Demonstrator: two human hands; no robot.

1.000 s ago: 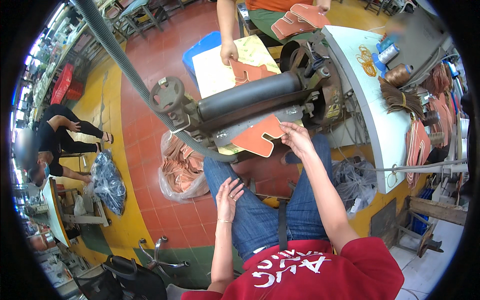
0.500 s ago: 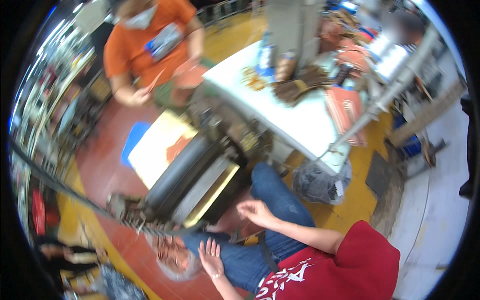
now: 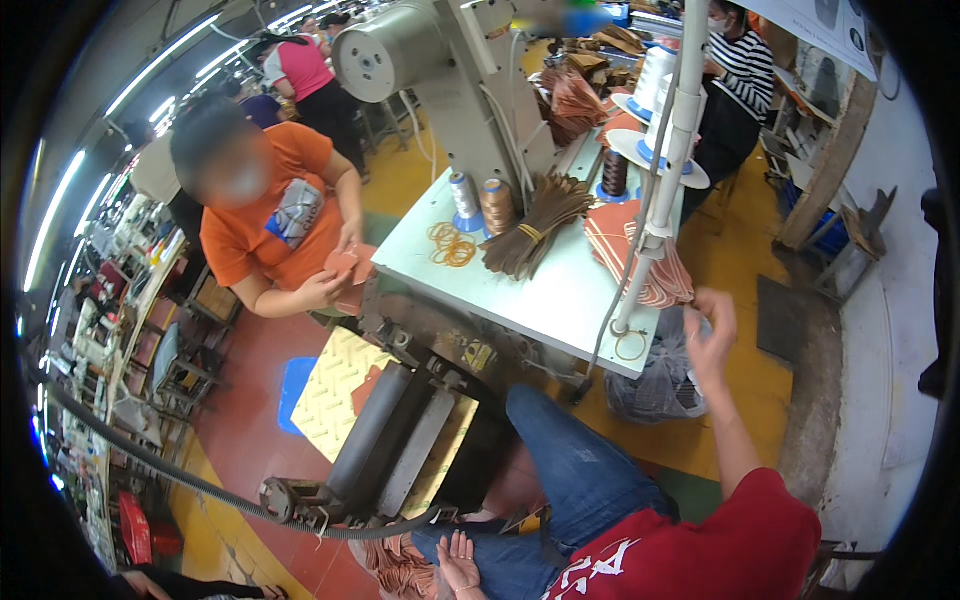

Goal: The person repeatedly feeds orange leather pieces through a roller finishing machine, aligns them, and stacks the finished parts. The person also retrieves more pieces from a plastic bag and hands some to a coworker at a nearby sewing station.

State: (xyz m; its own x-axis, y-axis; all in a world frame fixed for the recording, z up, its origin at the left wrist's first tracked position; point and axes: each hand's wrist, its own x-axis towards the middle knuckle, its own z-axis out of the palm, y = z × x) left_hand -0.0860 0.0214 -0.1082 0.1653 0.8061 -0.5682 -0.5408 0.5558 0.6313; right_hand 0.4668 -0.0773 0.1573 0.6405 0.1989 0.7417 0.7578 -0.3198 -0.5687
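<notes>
My right hand (image 3: 712, 335) reaches up beside the right edge of the pale green table (image 3: 545, 300), just short of a fanned stack of reddish-brown leather pieces (image 3: 640, 255). Its thumb stands apart from the fingers and nothing shows in it. Palm up on my thigh, my left hand (image 3: 460, 562) lies with its fingers spread and empty. Close to it, down by my leg, is a pile of reddish-brown pieces (image 3: 395, 562). Ahead of my knees stands a machine with a black roller (image 3: 370, 440) and a patterned yellow board (image 3: 335, 385) on its far side.
On the table are a bundle of brown strips (image 3: 540, 225), rubber bands (image 3: 450, 245), thread spools (image 3: 497, 205) and a grey sewing machine (image 3: 480, 90). A metal post (image 3: 670, 170) rises at its right edge. A plastic bag (image 3: 655, 380) sits below. A co-worker (image 3: 290, 210) handles leather pieces opposite.
My right hand has gone from above my lap up and right to the table's edge by the leather stack. My left hand stays palm up. The co-worker's hands have come together.
</notes>
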